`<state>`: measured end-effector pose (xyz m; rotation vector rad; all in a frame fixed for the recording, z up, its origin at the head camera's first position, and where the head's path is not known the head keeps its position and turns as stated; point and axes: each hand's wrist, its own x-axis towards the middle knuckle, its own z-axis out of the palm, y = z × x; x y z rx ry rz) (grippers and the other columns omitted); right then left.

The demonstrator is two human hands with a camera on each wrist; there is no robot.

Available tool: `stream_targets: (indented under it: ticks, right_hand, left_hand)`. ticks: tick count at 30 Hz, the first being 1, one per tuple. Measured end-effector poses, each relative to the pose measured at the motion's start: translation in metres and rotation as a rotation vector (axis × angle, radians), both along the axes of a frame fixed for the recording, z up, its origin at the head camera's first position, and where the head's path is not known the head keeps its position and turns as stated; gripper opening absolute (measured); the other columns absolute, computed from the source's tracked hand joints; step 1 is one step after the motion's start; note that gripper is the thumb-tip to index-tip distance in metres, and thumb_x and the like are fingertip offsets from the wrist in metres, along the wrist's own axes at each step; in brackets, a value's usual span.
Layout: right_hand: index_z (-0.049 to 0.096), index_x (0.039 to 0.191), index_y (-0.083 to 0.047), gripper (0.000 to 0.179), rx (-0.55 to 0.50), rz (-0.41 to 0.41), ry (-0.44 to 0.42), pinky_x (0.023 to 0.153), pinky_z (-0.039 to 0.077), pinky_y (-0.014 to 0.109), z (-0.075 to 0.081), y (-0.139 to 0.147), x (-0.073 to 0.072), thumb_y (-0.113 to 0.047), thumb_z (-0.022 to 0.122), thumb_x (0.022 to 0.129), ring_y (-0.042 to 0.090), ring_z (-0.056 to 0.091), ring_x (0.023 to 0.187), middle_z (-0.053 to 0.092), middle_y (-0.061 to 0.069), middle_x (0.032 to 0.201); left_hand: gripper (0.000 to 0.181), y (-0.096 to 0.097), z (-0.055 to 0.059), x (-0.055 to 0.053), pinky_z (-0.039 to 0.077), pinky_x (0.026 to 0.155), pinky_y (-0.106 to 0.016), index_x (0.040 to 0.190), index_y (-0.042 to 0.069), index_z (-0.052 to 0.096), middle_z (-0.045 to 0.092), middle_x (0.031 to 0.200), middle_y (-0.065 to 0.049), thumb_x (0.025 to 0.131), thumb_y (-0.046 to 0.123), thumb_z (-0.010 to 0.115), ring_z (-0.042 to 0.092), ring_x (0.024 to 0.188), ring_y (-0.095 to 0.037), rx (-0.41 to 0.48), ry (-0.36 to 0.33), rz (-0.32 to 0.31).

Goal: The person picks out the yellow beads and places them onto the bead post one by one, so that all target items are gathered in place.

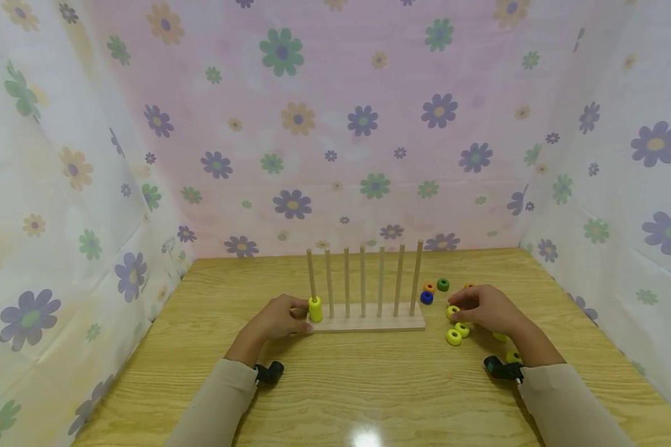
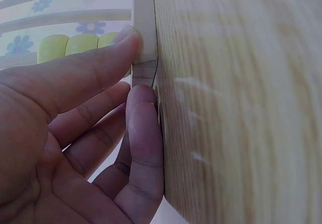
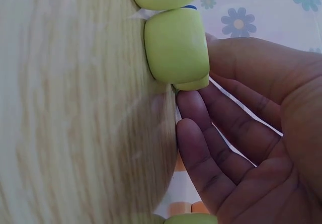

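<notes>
A wooden bead rack with a pale base (image 1: 363, 325) and several upright pegs stands on the table. Three yellow beads (image 1: 315, 310) are stacked on its leftmost peg. My left hand (image 1: 276, 318) grips the base's left end, its thumb on the base and its fingers around the end, as the left wrist view shows. To the right of the rack, my right hand (image 1: 491, 308) pinches a yellow bead (image 1: 453, 311) between thumb and fingers, low over the table. Two more yellow beads (image 1: 454, 337) lie just in front; in the right wrist view a yellow bead (image 3: 177, 47) partly hides the pinched one.
Between rack and right hand lie a blue bead (image 1: 427, 298), an orange bead (image 1: 429, 287) and a green bead (image 1: 443, 284). Another orange bead (image 1: 470, 286) shows behind the right hand. Yellow beads (image 1: 513, 356) lie by the right wrist. Flowered cloth (image 1: 335, 155) encloses the wooden table (image 1: 335, 385).
</notes>
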<state>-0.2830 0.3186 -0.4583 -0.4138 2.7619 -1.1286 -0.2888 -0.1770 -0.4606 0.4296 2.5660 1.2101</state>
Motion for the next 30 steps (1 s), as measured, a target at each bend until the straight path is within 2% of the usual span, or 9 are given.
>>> stream_targets:
  ticks: [6, 13, 18, 24, 30]
  right_hand:
    - [0.072, 0.126, -0.005, 0.043, 0.018, -0.031, 0.006, 0.083, 0.058, 0.033, -0.001, 0.002, -0.001, -0.029, 0.081, 0.092, 0.019, 0.069, 0.102, 0.074, 0.007, 0.115]
    - [0.069, 0.130, -0.005, 0.041, 0.015, -0.037, 0.031, 0.089, 0.059, 0.044, -0.001, 0.002, -0.001, -0.024, 0.077, 0.095, 0.024, 0.069, 0.107, 0.073, 0.009, 0.119]
    - [0.068, 0.132, -0.004, 0.040, 0.007, -0.041, 0.053, 0.090, 0.059, 0.045, -0.001, 0.000, -0.001, -0.022, 0.075, 0.097, 0.027, 0.070, 0.110, 0.073, 0.011, 0.121]
    - [0.069, 0.132, -0.008, 0.041, 0.022, -0.079, 0.090, 0.088, 0.061, 0.046, 0.003, -0.002, 0.001, -0.030, 0.074, 0.098, 0.032, 0.070, 0.112, 0.071, 0.013, 0.126]
    - [0.072, 0.129, -0.010, 0.044, -0.014, -0.119, 0.125, 0.087, 0.062, 0.046, 0.010, -0.004, 0.004, -0.039, 0.076, 0.096, 0.041, 0.068, 0.116, 0.068, 0.017, 0.133]
  left_hand:
    - [0.055, 0.001, 0.000, 0.000, 0.058, 0.097, -0.045, 0.141, 0.014, 0.066, 0.061, 0.147, -0.013, 0.089, 0.018, 0.084, 0.058, 0.135, -0.037, -0.005, 0.004, -0.002]
    - [0.056, 0.001, 0.000, 0.001, 0.061, 0.091, -0.042, 0.142, 0.012, 0.065, 0.060, 0.147, -0.014, 0.089, 0.017, 0.083, 0.060, 0.133, -0.037, 0.006, -0.008, -0.005]
    - [0.056, 0.001, 0.001, 0.001, 0.060, 0.093, -0.043, 0.142, 0.012, 0.065, 0.060, 0.148, -0.015, 0.089, 0.018, 0.084, 0.059, 0.133, -0.038, 0.000, -0.004, -0.007]
    - [0.055, 0.001, 0.001, 0.002, 0.059, 0.097, -0.045, 0.141, 0.012, 0.066, 0.060, 0.147, -0.015, 0.089, 0.018, 0.084, 0.058, 0.135, -0.038, -0.004, 0.001, -0.006]
    - [0.055, 0.001, 0.002, 0.003, 0.060, 0.093, -0.043, 0.140, 0.012, 0.067, 0.061, 0.147, -0.015, 0.088, 0.017, 0.084, 0.059, 0.134, -0.038, -0.009, 0.004, -0.003]
